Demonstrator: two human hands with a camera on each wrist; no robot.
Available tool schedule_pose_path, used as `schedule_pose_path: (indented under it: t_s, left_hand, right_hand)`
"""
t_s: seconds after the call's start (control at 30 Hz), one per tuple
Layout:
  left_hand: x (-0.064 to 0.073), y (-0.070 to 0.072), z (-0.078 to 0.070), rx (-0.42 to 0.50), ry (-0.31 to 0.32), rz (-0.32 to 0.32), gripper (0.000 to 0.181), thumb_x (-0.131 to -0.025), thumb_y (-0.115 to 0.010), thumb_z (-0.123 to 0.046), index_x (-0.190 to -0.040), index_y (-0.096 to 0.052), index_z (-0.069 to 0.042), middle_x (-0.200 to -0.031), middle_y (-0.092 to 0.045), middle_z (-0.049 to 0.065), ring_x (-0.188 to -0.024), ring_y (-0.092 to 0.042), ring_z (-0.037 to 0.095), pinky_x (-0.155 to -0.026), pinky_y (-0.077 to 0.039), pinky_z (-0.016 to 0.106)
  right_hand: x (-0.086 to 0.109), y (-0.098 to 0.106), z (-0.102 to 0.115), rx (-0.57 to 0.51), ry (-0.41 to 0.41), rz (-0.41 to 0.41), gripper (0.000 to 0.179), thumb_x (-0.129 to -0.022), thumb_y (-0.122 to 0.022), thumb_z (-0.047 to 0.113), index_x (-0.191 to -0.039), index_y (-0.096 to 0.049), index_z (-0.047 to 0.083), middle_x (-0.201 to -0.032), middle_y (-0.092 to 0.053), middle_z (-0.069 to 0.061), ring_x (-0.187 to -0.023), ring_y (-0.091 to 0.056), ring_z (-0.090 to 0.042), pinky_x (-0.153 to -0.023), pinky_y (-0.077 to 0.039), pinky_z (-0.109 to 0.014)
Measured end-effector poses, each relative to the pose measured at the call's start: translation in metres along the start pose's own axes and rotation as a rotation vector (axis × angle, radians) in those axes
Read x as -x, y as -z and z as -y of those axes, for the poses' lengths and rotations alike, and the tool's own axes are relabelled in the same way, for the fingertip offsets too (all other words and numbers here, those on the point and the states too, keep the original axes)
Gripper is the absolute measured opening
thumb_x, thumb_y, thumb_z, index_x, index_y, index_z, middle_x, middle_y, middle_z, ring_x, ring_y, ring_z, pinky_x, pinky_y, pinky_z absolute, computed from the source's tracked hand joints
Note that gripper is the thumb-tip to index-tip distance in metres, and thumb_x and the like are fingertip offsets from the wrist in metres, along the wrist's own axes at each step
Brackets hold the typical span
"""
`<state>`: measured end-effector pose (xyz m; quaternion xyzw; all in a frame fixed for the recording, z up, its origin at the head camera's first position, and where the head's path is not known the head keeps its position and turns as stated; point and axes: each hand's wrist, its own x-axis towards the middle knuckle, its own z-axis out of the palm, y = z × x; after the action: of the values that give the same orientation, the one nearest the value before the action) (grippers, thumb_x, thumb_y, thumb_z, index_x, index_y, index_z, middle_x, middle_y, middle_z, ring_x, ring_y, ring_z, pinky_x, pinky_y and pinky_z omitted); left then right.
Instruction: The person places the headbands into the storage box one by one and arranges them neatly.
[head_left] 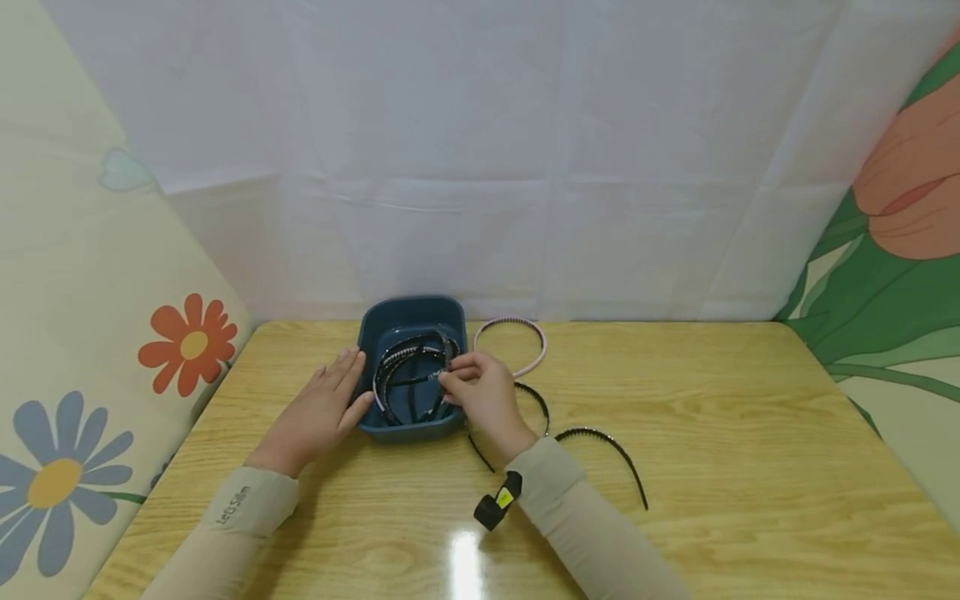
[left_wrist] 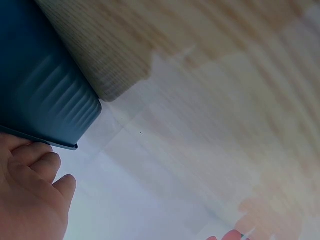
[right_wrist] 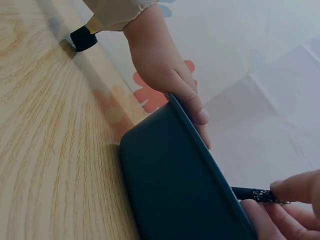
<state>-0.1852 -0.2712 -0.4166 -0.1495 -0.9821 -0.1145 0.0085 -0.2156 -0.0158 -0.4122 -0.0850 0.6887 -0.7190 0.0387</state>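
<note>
A blue plastic bin (head_left: pixel 416 433) holds several headbands, mostly black, heaped together inside. My left hand (head_left: pixel 318 408) rests against its left rim with the fingers fairly straight; in the left wrist view the fingertips (left_wrist: pixel 45 162) touch the rim. Over the right rim, my right hand (head_left: pixel 487 404) pinches a black headband with sparkly stones (right_wrist: pixel 262 195) between thumb and fingers. The rest of that headband reaches down into the bin, and the bin's wall hides it in the right wrist view.
On the wooden table (head_left: pixel 712 417), right of the bin, lie a pink headband (head_left: pixel 543 343) and two black headbands, one partly under my right arm (head_left: pixel 546 408) and one farther right (head_left: pixel 628 458). A white cloth (head_left: pixel 480 167) hangs behind the table.
</note>
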Motion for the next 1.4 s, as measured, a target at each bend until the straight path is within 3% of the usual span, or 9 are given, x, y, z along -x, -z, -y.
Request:
schedule_pose_path:
  t_s: [0.3, 0.5, 0.63, 0.8, 1.0, 1.17, 1.4]
  left_hand:
    - [0.000, 0.002, -0.001, 0.001, 0.001, 0.002, 0.072, -0.109, -0.043, -0.039, -0.158, -0.019, 0.008, -0.165, -0.015, 0.027, -0.153, -0.013, 0.043, -0.122, -0.015, 0.061]
    - [0.001, 0.001, 0.000, 0.006, 0.000, -0.002, 0.072, -0.109, -0.042, -0.040, -0.158, -0.019, 0.008, -0.165, -0.015, 0.028, -0.153, -0.013, 0.043, -0.122, -0.014, 0.061]
    - [0.000, 0.000, 0.001, 0.001, -0.002, -0.003, 0.072, -0.109, -0.042, -0.040, -0.158, -0.019, 0.008, -0.165, -0.016, 0.028, -0.153, -0.013, 0.043, -0.122, -0.014, 0.061]
    - [0.000, 0.000, 0.001, -0.001, -0.002, 0.002, 0.072, -0.109, -0.042, -0.040, -0.158, -0.020, 0.009, -0.165, -0.016, 0.028, -0.153, -0.013, 0.043, -0.122, -0.014, 0.061]
    - [0.000, -0.001, 0.001, -0.005, -0.004, 0.005, 0.073, -0.109, -0.041, -0.041, -0.158, -0.019, 0.008, -0.165, -0.016, 0.028, -0.153, -0.013, 0.043, -0.122, -0.014, 0.061]
    - [0.001, -0.001, 0.001, -0.007, -0.001, 0.005, 0.073, -0.109, -0.041, -0.041, -0.158, -0.020, 0.008, -0.165, -0.016, 0.027, -0.153, -0.013, 0.043, -0.122, -0.015, 0.061]
    - [0.002, -0.002, 0.001, -0.004, -0.001, 0.005, 0.074, -0.109, -0.040, -0.043, -0.158, -0.019, 0.007, -0.165, -0.015, 0.026, -0.153, -0.013, 0.042, -0.122, -0.014, 0.061]
  right_hand:
    - [0.001, 0.001, 0.006, 0.123, 0.078, -0.008, 0.015, -0.089, -0.073, -0.002, -0.101, -0.068, -0.009, -0.086, -0.070, -0.016, -0.064, -0.067, -0.013, -0.064, -0.062, -0.028]
    - [-0.001, 0.005, 0.007, 0.311, 0.156, -0.019, 0.019, -0.087, -0.077, -0.001, -0.104, -0.072, -0.009, -0.081, -0.070, -0.014, -0.062, -0.069, -0.017, -0.058, -0.058, -0.022]
    - [-0.002, 0.010, 0.008, 0.400, 0.191, -0.033, 0.022, -0.088, -0.077, 0.001, -0.107, -0.072, -0.009, -0.084, -0.071, -0.013, -0.069, -0.069, -0.020, -0.061, -0.057, -0.022]
    - [-0.003, 0.018, 0.012, 0.446, 0.249, -0.053, 0.017, -0.089, -0.073, 0.001, -0.105, -0.073, -0.006, -0.089, -0.072, -0.014, -0.080, -0.069, -0.025, -0.071, -0.058, -0.026]
    - [-0.004, 0.035, 0.019, 0.453, 0.306, -0.053, 0.018, -0.089, -0.064, 0.000, -0.104, -0.074, -0.005, -0.089, -0.073, -0.015, -0.080, -0.069, -0.025, -0.072, -0.059, -0.028]
    - [-0.001, 0.054, 0.024, 0.486, 0.314, -0.020, 0.019, -0.092, -0.064, 0.004, -0.107, -0.075, -0.001, -0.091, -0.073, -0.012, -0.080, -0.068, -0.023, -0.071, -0.057, -0.030]
    - [0.007, 0.080, 0.035, 0.543, 0.215, 0.037, 0.019, -0.098, -0.064, 0.011, -0.112, -0.074, 0.006, -0.100, -0.072, -0.007, -0.089, -0.067, -0.023, -0.077, -0.058, -0.039]
